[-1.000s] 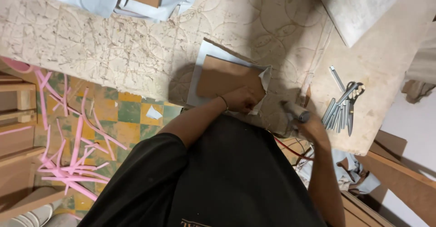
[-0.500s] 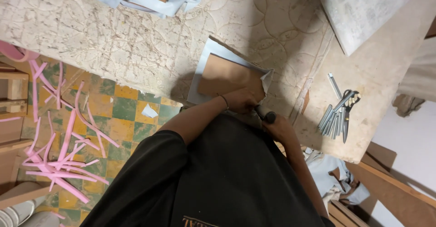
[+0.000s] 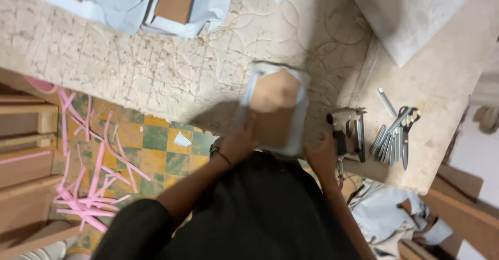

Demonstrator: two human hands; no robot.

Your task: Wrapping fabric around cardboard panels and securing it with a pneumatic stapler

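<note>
Brown panel (image 3: 274,109) wrapped at its edges in pale blue fabric, blurred in the head view, lying near the front edge of the desk (image 3: 130,67) on the quilted cream covering. Left hand (image 3: 236,144) at the panel's near left corner, fingers seemingly closed on the fabric edge, though blur leaves the grip uncertain; dark band around that wrist. Right hand (image 3: 321,156) at the panel's near right corner, touching or just beside the blue border; cannot tell whether its fingers are together or apart. Staple gun (image 3: 347,130) resting on the desk just right of the right hand, apart from the panel. Bundle of metal tools with scissors (image 3: 397,132) lying farther right on bare board, near the staple gun but not touching it. Heap of pale blue fabric pieces (image 3: 171,2) with a second brown panel among them at the far side of the desk, well apart from the hands. Large grey slab (image 3: 416,15) tilted at the far right corner. Pink strips (image 3: 88,182) scattered on the green and yellow tiled floor (image 3: 156,151) to the left, below the desk edge. Dark shirt (image 3: 260,213) filling the lower middle of the view.
</note>
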